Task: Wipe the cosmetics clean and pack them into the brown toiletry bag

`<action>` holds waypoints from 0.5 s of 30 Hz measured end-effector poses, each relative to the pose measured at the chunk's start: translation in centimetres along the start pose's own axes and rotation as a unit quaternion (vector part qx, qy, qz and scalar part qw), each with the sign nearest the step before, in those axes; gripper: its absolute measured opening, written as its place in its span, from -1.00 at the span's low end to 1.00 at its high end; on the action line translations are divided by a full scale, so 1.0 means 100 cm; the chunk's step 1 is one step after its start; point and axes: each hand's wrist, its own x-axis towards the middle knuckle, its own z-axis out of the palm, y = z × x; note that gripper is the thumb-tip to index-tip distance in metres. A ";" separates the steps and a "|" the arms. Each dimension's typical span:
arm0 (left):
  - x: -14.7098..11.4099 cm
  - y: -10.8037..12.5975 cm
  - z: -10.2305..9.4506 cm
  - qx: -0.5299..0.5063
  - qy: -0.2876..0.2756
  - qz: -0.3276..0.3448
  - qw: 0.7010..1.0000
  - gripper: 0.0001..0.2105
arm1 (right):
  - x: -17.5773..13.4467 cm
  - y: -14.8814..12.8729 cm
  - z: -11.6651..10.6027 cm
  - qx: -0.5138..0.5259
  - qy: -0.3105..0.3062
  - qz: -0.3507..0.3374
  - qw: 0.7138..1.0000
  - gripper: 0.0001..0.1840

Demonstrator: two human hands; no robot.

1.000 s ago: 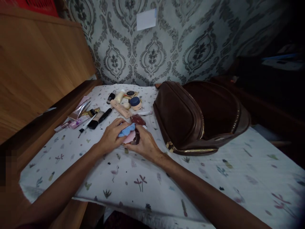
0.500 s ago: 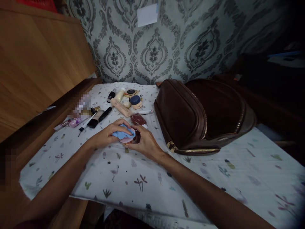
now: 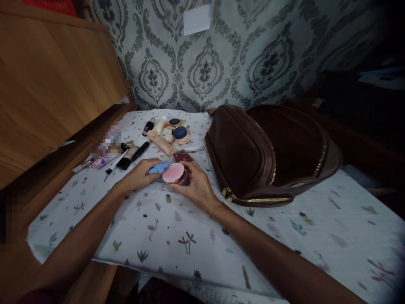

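Observation:
My right hand [image 3: 196, 185] is closed around a small round jar [image 3: 174, 173] with a pink lid, tilted so that the lid faces up and to the left. Part of its darker side is covered by my fingers. In my left hand [image 3: 141, 174] a light blue cloth [image 3: 159, 167] is bunched between thumb and fingers, just left of the lid. A dark red packet [image 3: 182, 156] lies right behind the jar. Beyond it are a white tube [image 3: 193, 148], a beige tube [image 3: 160, 142] and a jar with a navy lid [image 3: 180, 134].
A brown leather bag [image 3: 243, 156] with gold zips stands on the right of the patterned tablecloth [image 3: 186, 228]. Several cosmetics, among them a foundation bottle [image 3: 127, 158] and a pink tube [image 3: 103, 161], lie at the left. A wooden panel [image 3: 60, 71] rises at the far left.
My left hand has drawn the blue cloth back to the left, off the jar's lid. The pink lid now shows in full, and the jar is still in my right hand.

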 end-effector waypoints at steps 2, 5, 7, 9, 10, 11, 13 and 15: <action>0.000 0.001 0.001 -0.009 -0.010 -0.021 1.000 -0.73 | 0.001 0.000 -0.001 -0.013 0.017 -0.006 1.000 -0.40; -0.001 0.004 0.002 -0.002 -0.023 -0.020 1.000 -0.71 | 0.000 0.000 -0.002 -0.042 0.023 -0.023 0.999 -0.40; -0.002 0.006 0.002 0.014 -0.034 -0.011 0.999 -0.71 | -0.001 -0.001 -0.002 -0.057 0.023 -0.029 0.998 -0.40; -0.003 0.009 0.001 0.019 -0.054 -0.003 0.998 -0.73 | -0.002 -0.001 -0.003 -0.065 0.015 -0.034 0.997 -0.39; -0.003 0.010 0.000 0.015 -0.067 0.001 0.998 -0.75 | -0.002 -0.002 -0.003 -0.068 0.011 -0.037 0.997 -0.38; -0.004 0.011 0.000 0.008 -0.081 0.003 0.997 -0.77 | -0.003 -0.002 -0.003 -0.070 0.005 -0.040 0.997 -0.37; -0.005 0.013 -0.001 -0.016 -0.104 0.001 0.994 -0.79 | -0.003 -0.001 -0.003 -0.072 -0.005 -0.044 0.996 -0.34; -0.005 0.016 -0.001 -0.046 -0.119 -0.010 0.992 -0.77 | -0.003 -0.001 -0.004 -0.073 -0.014 -0.045 0.996 -0.30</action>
